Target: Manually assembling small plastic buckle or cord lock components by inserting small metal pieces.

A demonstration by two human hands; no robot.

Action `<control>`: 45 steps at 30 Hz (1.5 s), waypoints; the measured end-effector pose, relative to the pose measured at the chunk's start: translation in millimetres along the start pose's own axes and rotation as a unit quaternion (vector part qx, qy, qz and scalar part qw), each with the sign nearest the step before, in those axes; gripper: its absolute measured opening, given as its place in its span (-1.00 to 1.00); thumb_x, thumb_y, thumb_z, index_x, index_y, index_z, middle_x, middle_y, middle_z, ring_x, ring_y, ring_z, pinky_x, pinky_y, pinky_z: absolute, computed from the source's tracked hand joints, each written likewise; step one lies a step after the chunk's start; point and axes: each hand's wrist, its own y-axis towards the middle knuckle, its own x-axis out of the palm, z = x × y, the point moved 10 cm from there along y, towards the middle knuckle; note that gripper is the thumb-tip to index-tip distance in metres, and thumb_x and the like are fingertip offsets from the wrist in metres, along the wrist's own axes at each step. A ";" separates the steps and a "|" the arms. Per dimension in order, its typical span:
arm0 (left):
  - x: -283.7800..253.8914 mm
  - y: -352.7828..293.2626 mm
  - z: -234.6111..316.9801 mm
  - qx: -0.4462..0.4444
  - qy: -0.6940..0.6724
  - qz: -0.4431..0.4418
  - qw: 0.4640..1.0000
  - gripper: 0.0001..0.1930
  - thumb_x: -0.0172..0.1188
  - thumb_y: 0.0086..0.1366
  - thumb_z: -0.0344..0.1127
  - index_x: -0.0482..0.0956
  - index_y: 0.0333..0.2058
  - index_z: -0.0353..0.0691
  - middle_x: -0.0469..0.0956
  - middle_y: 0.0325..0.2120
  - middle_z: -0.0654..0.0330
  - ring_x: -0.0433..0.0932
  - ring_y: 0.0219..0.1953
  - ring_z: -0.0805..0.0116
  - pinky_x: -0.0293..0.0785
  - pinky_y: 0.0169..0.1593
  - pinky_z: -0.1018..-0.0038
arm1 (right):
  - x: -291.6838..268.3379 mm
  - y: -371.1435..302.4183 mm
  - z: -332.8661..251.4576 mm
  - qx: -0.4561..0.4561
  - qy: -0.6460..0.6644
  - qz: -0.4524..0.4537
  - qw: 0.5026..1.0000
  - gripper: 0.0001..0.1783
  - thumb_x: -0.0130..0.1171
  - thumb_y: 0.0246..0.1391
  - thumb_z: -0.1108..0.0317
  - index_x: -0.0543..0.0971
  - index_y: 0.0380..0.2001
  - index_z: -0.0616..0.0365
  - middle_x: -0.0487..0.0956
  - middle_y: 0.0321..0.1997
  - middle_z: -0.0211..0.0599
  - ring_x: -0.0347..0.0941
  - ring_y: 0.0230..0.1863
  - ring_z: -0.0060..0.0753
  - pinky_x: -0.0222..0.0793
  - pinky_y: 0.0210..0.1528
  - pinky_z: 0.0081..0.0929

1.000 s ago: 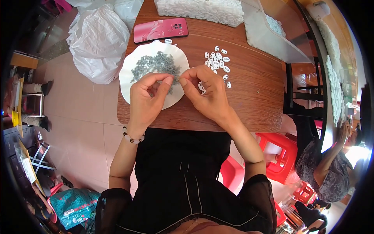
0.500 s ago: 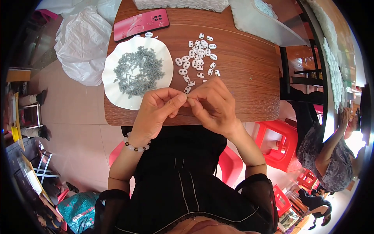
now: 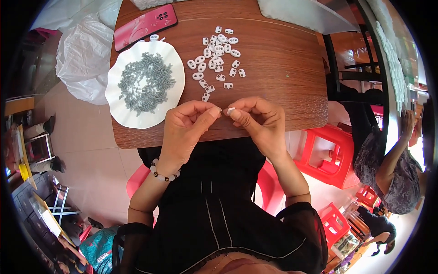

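Black clothes (image 3: 205, 169): thin, see-through cloth is worn on the sleeves, and pale lines are sewn down the front.
Left hand (image 3: 183, 127): thumb and finger are pinched together; a tiny dark bit (image 3: 221, 110) seems to be held at the tips, but it is too small to be named.
Right hand (image 3: 268, 128): a small white piece (image 3: 231, 110) is gripped between thumb and finger, just beside the left fingertips and over the tabletop (image 3: 278, 68).
Work in hand: one piece seems to be part done; whether its bits are joined cannot be told.
White plate (image 3: 112, 98): a smooth, shiny face and a wavy edge, like a flower's, are seen.
Grey bits (image 3: 157, 82): these are thin, short and look ridged; a big pile is left on the plate, so much seems to be left.
White parts (image 3: 228, 85): a loose heap is spread to the right of the plate; some are oval with two round holes, some are squarish with one. They look like hard plastic. Which ones are finished cannot be told.
Tabletop: brown, streaky wood grain is shown, with rounded corners.
Phone (image 3: 146, 26): a flat pink back is turned up, past the plate.
White bag (image 3: 86, 57): thin, crinkly plastic is seen beyond the tabletop's left side.
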 end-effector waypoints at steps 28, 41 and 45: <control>9.3 -2.8 7.1 0.041 0.076 -0.031 0.996 -0.89 0.19 0.27 -0.42 0.59 -0.33 -0.37 0.54 -0.48 0.34 0.43 -0.44 0.69 0.33 -0.36 0.72 | -2.9 -7.9 -11.6 -0.064 -0.107 0.039 0.991 -0.94 0.24 0.05 0.55 0.63 -0.36 0.29 0.55 -0.49 -0.49 0.35 -0.47 -0.79 0.21 -0.44 -0.79; 7.0 -5.3 3.9 0.047 0.090 -0.032 0.994 -0.88 0.20 0.26 -0.41 0.59 -0.34 -0.37 0.51 -0.46 0.28 0.37 -0.50 0.65 0.29 -0.46 0.70 | -0.8 -9.1 -15.0 -0.081 -0.145 0.046 0.985 -0.94 0.28 0.01 0.54 0.65 -0.38 0.25 0.55 -0.51 -0.46 0.36 -0.46 -0.76 0.21 -0.43 -0.76; 5.9 -6.1 7.3 0.069 0.096 -0.023 0.993 -0.88 0.20 0.26 -0.42 0.59 -0.35 -0.38 0.50 -0.48 0.27 0.37 -0.52 0.64 0.29 -0.47 0.70 | 1.5 -10.1 -22.6 -0.096 -0.174 0.051 0.979 -0.94 0.29 -0.01 0.53 0.66 -0.40 0.23 0.54 -0.52 -0.46 0.33 -0.49 -0.76 0.15 -0.48 -0.74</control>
